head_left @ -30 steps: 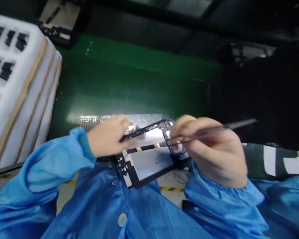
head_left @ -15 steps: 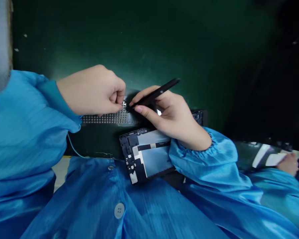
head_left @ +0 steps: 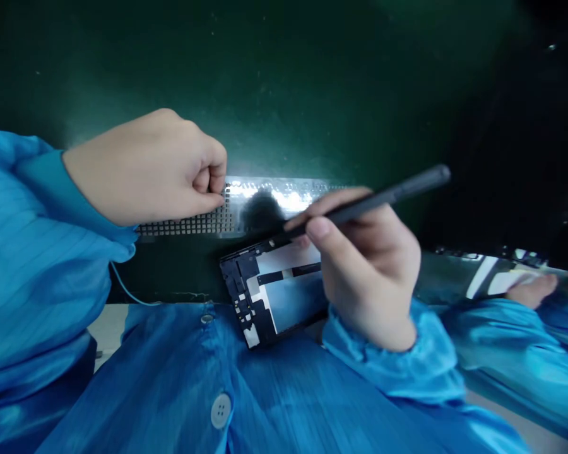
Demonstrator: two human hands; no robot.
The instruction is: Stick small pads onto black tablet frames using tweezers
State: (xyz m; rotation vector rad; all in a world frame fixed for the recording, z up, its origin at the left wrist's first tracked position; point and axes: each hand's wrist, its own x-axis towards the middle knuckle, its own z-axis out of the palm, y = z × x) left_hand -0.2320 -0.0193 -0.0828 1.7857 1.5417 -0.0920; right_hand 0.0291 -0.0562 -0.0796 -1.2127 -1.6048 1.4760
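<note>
My left hand (head_left: 156,170) is closed, its thumb and bent fingers pressed at a clear sheet (head_left: 194,224) covered with rows of small dark squares. The hand hides part of that sheet. In my right hand (head_left: 373,271) is a slim black pen-shaped tool (head_left: 383,198), gripped between thumb and fingers and slanting up to the right. Its lower tip is over the top edge of an opened device (head_left: 243,290), dark-framed with a blue-grey panel and a black ribbon strip. My right hand covers the device's right part.
A dark green table surface (head_left: 265,94) stretches behind the hands. The sheet's bare, shiny part (head_left: 293,195) reflects light. At the right, another person's hand (head_left: 532,290) and blue sleeve (head_left: 506,334) are near some pale items. A thin blue cord (head_left: 127,290) hangs by my left cuff.
My right hand has moved right and down with the black tool, away from the squares and over the device. My left hand stays at the sheet. The view has shifted slightly.
</note>
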